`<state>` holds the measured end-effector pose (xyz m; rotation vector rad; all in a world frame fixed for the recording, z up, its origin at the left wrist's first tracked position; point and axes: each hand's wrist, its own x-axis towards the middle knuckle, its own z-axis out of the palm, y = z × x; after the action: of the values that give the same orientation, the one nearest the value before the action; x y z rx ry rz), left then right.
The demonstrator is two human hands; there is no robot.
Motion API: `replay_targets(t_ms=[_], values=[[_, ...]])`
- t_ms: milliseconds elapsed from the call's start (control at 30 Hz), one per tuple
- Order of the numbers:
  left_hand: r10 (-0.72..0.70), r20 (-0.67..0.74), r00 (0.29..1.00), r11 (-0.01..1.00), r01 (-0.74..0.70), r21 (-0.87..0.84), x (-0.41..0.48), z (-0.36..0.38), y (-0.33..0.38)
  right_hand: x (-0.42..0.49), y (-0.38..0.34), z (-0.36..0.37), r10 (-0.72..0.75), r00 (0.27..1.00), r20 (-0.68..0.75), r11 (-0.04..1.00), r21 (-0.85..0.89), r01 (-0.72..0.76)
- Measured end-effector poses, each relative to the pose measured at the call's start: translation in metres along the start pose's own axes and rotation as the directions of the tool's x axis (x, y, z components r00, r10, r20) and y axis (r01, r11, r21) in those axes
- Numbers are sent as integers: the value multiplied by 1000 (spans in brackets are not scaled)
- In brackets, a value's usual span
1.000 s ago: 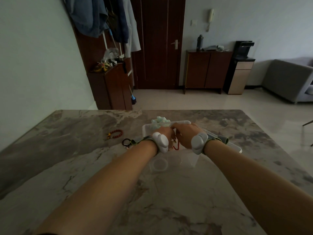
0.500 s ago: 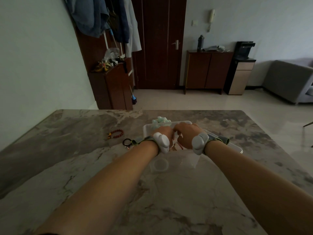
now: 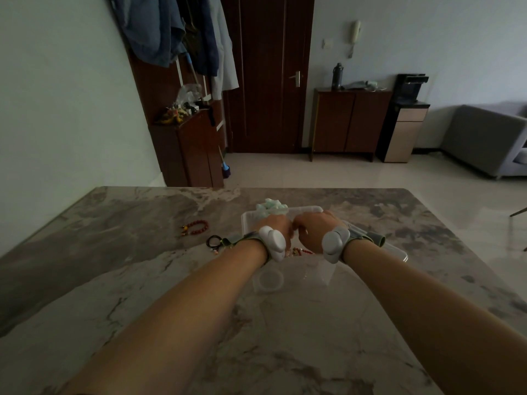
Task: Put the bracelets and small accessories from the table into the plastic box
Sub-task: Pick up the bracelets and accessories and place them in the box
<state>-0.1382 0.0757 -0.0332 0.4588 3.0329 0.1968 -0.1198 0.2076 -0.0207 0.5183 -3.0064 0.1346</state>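
A clear plastic box (image 3: 397, 250) stands in the middle of the marble table (image 3: 142, 280). Over it my left hand (image 3: 275, 226) and my right hand (image 3: 312, 230) meet knuckle to knuckle with fingers curled. Together they hold a red bead bracelet (image 3: 303, 251), and its beads show low in the box between my wrists. The fingertips are hidden. A second red bead bracelet (image 3: 196, 226) lies on the table to the left of the box. A black cord loop with a small charm (image 3: 215, 242) lies nearer my left wrist.
A mint-green fluffy item (image 3: 271, 206) sits at the box's far left rim. A clear plastic piece with a round mark (image 3: 269, 280) lies just in front of the box. White trackers are strapped to both wrists. Cabinets, a door and a sofa stand beyond the table.
Both hands have dropped lower into the box. The red bracelet that dangled below my left hand now has its beads down near the box floor.
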Motion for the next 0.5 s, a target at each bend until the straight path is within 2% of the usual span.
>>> replay_targets(t_ms=[267,333,400,500], values=[[17,-80,997,999,-20,-32,-24,-15,-9,-1,-3,-9,27,991,130,999,-37,-22],[32,-56,998,999,-34,-29,-33,-17,-14,-3,-5,-6,35,992,124,998,-50,-29],[85,-51,995,995,-87,-50,-41,-17,-17,-6,-7,-4,54,991,125,996,-71,-45],[139,-116,984,984,-150,-98,-53,-20,-17,-14,-13,-8,73,984,162,992,-112,-55]])
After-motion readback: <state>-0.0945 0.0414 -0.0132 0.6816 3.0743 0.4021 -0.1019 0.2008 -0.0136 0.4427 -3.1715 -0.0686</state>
